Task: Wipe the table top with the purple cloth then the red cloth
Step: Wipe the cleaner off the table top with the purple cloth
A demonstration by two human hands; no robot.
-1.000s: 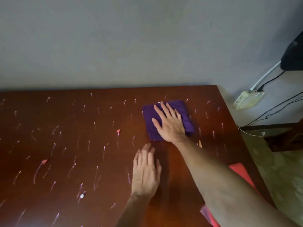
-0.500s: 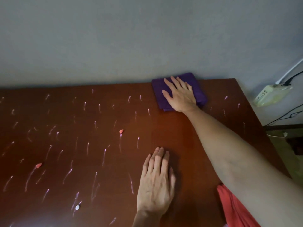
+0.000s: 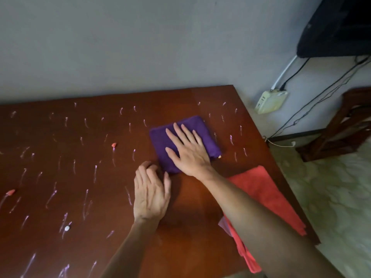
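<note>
Two hands were down on the surface [image 3: 60,177], and the move to come turned on your right hand [image 3: 188,155]: it lay flat on the purple cloth [image 3: 180,141], fingers [image 3: 180,133] spread and straight, pressing the fabric rather than pinching it. Beneath that palm the purple cloth sat folded into a rough rectangle, its long axis running from the near left to the far right. Just to the near left of the purple cloth, your left hand [image 3: 150,195] rested palm down on the bare wood with its fingers curled a little and holding nothing. Most of the pale streaks lay to the left of the purple cloth, with a thinner scatter to its right and beyond it, so by my judgement the unwiped ground was chiefly leftward and your right hand was the one placed to sweep it. Near and right of the purple cloth, the red cloth [image 3: 265,193] lay untouched at the surface's right edge, partly under your right forearm. Beyond the purple cloth stood a plain grey wall [image 3: 140,47], and far to its right a power strip [image 3: 271,101] with trailing cables.
</note>
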